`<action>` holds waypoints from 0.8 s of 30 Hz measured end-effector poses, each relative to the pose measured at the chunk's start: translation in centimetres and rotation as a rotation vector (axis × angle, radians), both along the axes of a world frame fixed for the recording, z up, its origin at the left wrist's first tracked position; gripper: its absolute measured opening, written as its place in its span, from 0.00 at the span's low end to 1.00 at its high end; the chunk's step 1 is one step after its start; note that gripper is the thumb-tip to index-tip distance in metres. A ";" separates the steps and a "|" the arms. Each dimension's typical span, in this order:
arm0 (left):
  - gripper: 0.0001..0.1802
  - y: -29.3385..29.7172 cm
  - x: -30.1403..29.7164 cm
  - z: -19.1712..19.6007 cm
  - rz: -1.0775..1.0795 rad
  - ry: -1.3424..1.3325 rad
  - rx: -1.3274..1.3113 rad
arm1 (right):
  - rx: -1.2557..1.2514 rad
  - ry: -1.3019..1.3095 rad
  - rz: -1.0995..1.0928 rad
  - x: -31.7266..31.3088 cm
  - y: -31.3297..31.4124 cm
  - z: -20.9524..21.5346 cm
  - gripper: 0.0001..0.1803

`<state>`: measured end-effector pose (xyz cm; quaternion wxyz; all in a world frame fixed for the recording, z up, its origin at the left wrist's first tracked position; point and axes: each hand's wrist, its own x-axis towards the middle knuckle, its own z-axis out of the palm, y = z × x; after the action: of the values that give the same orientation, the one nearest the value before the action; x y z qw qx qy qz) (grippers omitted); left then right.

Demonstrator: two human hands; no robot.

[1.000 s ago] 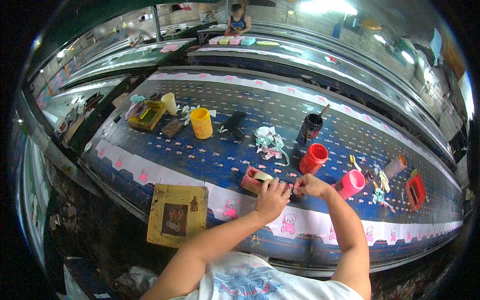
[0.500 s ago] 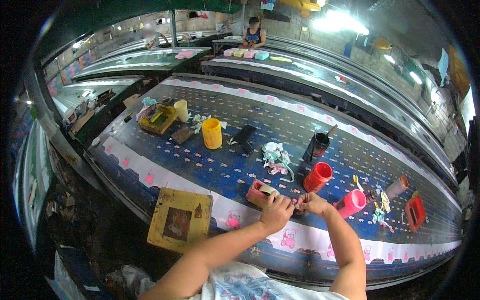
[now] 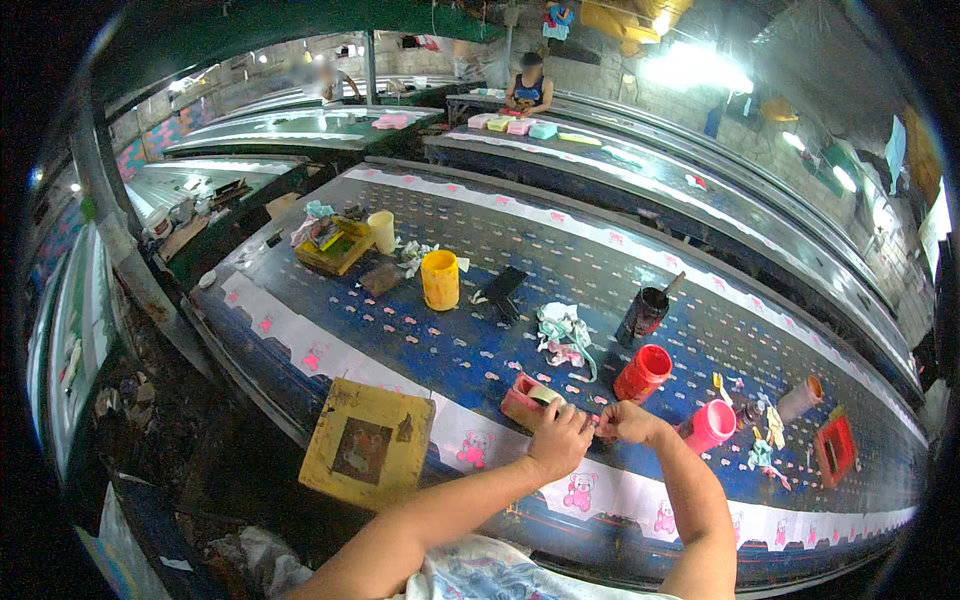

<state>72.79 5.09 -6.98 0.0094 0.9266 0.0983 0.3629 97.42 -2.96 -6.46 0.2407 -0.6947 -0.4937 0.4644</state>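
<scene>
We are leaning over the near edge of the long blue bench (image 3: 480,350), where our left hand (image 3: 560,440) and right hand (image 3: 625,422) are meeting above the white printed cloth strip (image 3: 470,440). The fingers of both hands are curling shut, pinching something too small to make out between them. A pink block with a tape roll (image 3: 528,398) is lying just beside the left hand, touching its knuckles. A red cup (image 3: 643,372) is standing just behind the right hand, and a pink cup (image 3: 708,426) is sitting near the right wrist. A yellow frame (image 3: 367,444) is resting against the near edge, well left of both hands.
</scene>
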 end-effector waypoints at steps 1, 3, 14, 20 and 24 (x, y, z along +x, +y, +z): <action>0.16 0.0 -0.2 0.0 0.002 -0.004 0.002 | -0.003 -0.051 0.022 -0.2 0.1 -0.2 0.09; 0.19 -0.1 -0.1 -0.3 0.016 0.085 -0.022 | 0.002 -0.172 0.058 -0.7 -0.2 1.4 0.10; 0.23 -0.5 0.1 -1.1 -0.001 0.131 -0.053 | 0.262 -0.566 -0.059 -0.3 -6.2 0.0 0.11; 0.32 -0.3 -1.3 3.6 -0.129 -0.033 -0.341 | 0.519 -0.394 -0.346 -5.6 -7.8 7.9 0.05; 0.34 -0.4 -3.0 5.1 -0.329 -0.278 -1.069 | 0.753 -0.069 -0.435 -10.2 -6.4 8.4 0.04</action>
<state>69.82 4.65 -1.84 0.5454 0.7398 0.1204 0.3751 87.25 -9.32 1.96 0.5530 -0.6613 -0.4786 0.1669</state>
